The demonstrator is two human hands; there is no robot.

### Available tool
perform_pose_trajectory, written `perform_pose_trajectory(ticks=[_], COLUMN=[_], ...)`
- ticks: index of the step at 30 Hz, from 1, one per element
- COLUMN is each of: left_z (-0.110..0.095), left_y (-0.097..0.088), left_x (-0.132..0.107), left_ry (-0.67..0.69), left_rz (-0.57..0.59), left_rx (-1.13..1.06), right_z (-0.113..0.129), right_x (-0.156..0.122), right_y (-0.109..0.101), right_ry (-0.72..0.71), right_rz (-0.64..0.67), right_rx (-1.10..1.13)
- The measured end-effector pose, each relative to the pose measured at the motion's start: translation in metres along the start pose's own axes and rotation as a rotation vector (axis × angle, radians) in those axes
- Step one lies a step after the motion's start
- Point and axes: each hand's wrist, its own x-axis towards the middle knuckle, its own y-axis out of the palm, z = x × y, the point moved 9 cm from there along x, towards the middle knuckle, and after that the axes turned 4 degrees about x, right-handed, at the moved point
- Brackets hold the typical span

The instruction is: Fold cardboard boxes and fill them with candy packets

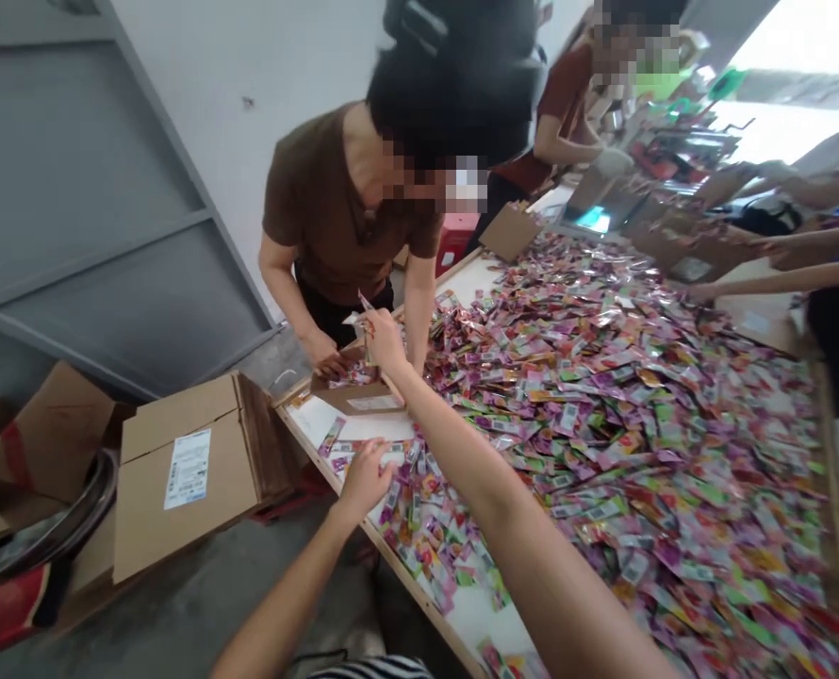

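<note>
The right grip [384,341] pinches a little packet [364,300] that pokes up above it. I can't tell if the left grip [367,476] holds anything. The packet looks light, slippery; pinch its edge.

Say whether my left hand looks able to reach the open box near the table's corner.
Probably yes: only flat packets and bare tabletop seem to lie between your left hand and the open box, though your right hand and a co-worker's hand crowd its opening.
</note>
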Motion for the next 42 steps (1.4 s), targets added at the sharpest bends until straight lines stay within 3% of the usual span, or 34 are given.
perform_pose_trajectory(ticks=[2,4,7,10,12,14,16,18,19,21,23,25,27,29,31,33,35,37,39,42], left_z=[0.011,0.023,0.045,0.07,0.078,0.076,0.062,0.034,0.016,-0.026,-0.068,-0.109,-0.153,-0.199,-0.243,-0.28,-0.306,-0.317,-0.318,-0.316], left_y=[0.001,0.004,0.0,-0.008,-0.009,-0.006,0.003,0.02,0.031,0.061,0.1,0.147,0.203,0.26,0.312,0.358,0.402,0.443,0.474,0.494], left_x=[-0.012,-0.027,-0.052,-0.067,-0.069,-0.064,-0.055,-0.045,-0.043,-0.046,-0.06,-0.084,-0.123,-0.18,-0.25,-0.317,-0.371,-0.407,-0.432,-0.452], left_ry=[-0.02,-0.038,-0.086,-0.154,-0.167,-0.16,-0.131,-0.052,0.008,0.146,0.271,0.375,0.482,0.599,0.71,0.776,0.772,0.696,0.614,0.533], left_rz=[0.046,0.133,0.209,0.21,0.223,0.246,0.285,0.357,0.41,0.544,0.696,0.85,1.016,1.184,1.329,1.403,1.402,1.365,1.342,1.355], left_rx=[-0.022,-0.063,-0.135,-0.146,-0.121,-0.083,-0.035,0.0,0.006,0.006,0.015,0.036,0.053,0.048,0.026,-0.002,0.009,0.076,0.154,0.193], right_z=[0.005,-0.006,-0.037,-0.061,-0.066,-0.061,-0.059,-0.074,-0.089,-0.116,-0.121,-0.1,-0.06,-0.006,0.046,0.082,0.096,0.091,0.073,0.044], right_x=[0.007,0.005,0.004,0.008,-0.003,-0.04,-0.115,-0.226,-0.292,-0.434,-0.576,-0.709,-0.838,-0.961,-1.061,-1.13,-1.166,-1.176,-1.17,-1.152], right_y=[0.006,0.011,-0.01,-0.074,-0.131,-0.183,-0.216,-0.219,-0.209,-0.166,-0.121,-0.101,-0.101,-0.097,-0.072,-0.029,0.014,0.042,0.054,0.056], right_ry=[-0.052,-0.004,0.138,0.256,0.302,0.26,0.191,0.241,0.352,0.688,0.992,1.203,1.398,1.636,1.908,2.145,2.231,2.181,2.089,1.986], right_rz=[0.069,0.178,0.274,0.207,0.045,-0.174,-0.408,-0.604,-0.691,-0.778,-0.888,-1.114,-1.407,-1.677,-1.863,-1.973,-2.028,-2.039,-2.029,-2.004], right_rx=[-0.048,-0.141,-0.33,-0.462,-0.45,-0.339,-0.147,0.073,0.152,0.286,0.391,0.367,0.215,0.008,-0.109,-0.041,0.161,0.333,0.449,0.564])
